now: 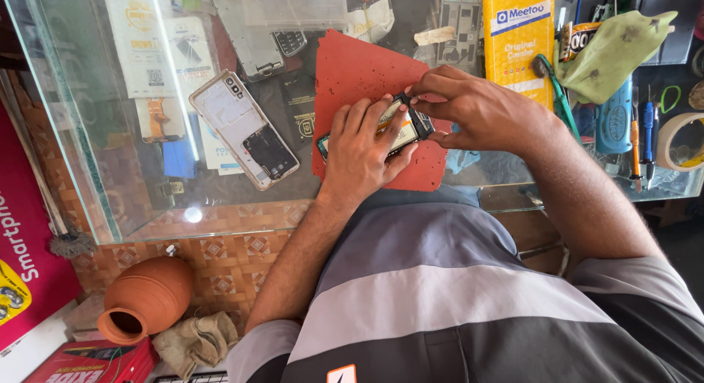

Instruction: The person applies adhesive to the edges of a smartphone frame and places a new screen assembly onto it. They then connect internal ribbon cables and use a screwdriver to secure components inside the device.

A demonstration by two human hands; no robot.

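- An opened phone point(405, 130) lies on a red mat point(352, 75), near the mat's front edge. Its inside parts show, with a pale yellow block in the middle.
- The left hand point(359, 152) lies over the phone's left part. Its fingers are curled around the phone and hold it down on the mat.
- The right hand point(473, 108) comes in from the right. Its fingertips point(412, 98) pinch at the top end of the phone, and its thumb touches the phone's right side.
- The red mat sits on a glass counter point(110, 170).
- Left of the mat lies a phone frame point(243, 129) with its back off, tilted on the glass, well apart from the hands.
- A yellow box point(518, 38) stands just behind the right hand.
- Right of the box are a green cloth point(616, 49), a blue tool point(614, 119) and a roll of tape point(678, 141).
- Down on the floor, a brown clay pot point(147, 295) lies on its side, with a crumpled rag point(196, 340) just beside it.
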